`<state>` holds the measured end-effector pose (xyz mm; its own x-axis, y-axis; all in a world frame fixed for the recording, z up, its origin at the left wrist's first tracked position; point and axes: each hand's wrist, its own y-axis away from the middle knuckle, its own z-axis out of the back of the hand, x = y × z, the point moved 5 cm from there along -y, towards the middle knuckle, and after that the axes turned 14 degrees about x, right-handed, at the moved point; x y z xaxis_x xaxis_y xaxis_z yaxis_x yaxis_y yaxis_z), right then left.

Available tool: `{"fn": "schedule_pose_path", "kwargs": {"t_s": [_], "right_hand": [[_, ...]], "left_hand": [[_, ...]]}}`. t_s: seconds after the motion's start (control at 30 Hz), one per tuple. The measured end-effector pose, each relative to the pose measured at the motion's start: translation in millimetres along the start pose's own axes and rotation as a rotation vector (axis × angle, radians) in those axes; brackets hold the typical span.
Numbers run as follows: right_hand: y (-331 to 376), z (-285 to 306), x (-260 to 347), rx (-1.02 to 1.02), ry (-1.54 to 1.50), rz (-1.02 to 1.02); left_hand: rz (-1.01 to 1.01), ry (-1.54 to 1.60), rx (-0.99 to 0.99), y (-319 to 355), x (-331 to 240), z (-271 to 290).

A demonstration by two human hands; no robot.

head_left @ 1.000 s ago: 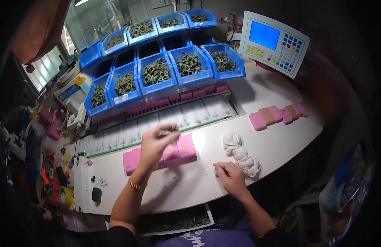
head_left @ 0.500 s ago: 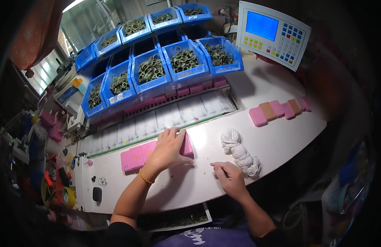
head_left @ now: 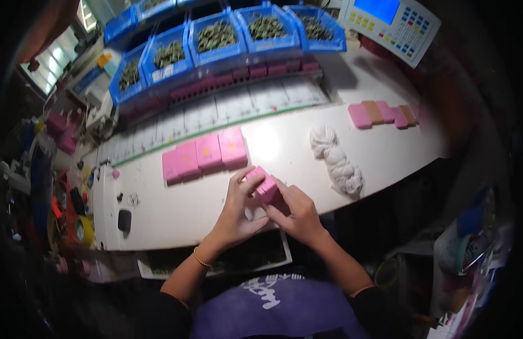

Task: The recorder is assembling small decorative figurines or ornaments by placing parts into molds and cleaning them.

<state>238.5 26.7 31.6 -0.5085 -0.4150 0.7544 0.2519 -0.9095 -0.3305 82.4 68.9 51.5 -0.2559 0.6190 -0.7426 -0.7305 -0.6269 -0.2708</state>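
Note:
Both my hands meet over the white table near its front edge, around a small pink block (head_left: 260,183) with notches along its side. My left hand (head_left: 237,200) grips it from the left, fingers curled over its top. From the right, the fingers and thumb of my right hand (head_left: 298,212) close on the same block. Its underside is hidden by my fingers. Behind my left hand, several flat pink blocks (head_left: 208,151) with yellow marks lie side by side in a slightly stepped row.
Blue bins (head_left: 216,37) full of small dark ring-like pieces stand at the back. A twisted white cloth (head_left: 339,161) lies right of my hands. Farther right are pink and brown blocks (head_left: 371,114) and a control panel (head_left: 394,25). A black oval object (head_left: 124,220) sits at left.
My left hand has come off the row of pink blocks toward me. My right hand has moved left from beside the cloth, and both now hold one block. The view has tilted down.

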Motion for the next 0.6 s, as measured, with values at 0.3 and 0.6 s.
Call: {"fn": "schedule_pose_path", "kwargs": {"t_s": [0.3, 0.6], "right_hand": [[6.5, 10.6, 32.0, 0.095, -0.074, -0.038], [4.0, -0.4, 49.0, 0.125, 0.18, -0.01]], "left_hand": [[0.257, 0.377, -0.16, 23.6, 16.4, -23.9], [0.193, 0.2, -0.167, 20.5, 9.3, -18.7]]}}
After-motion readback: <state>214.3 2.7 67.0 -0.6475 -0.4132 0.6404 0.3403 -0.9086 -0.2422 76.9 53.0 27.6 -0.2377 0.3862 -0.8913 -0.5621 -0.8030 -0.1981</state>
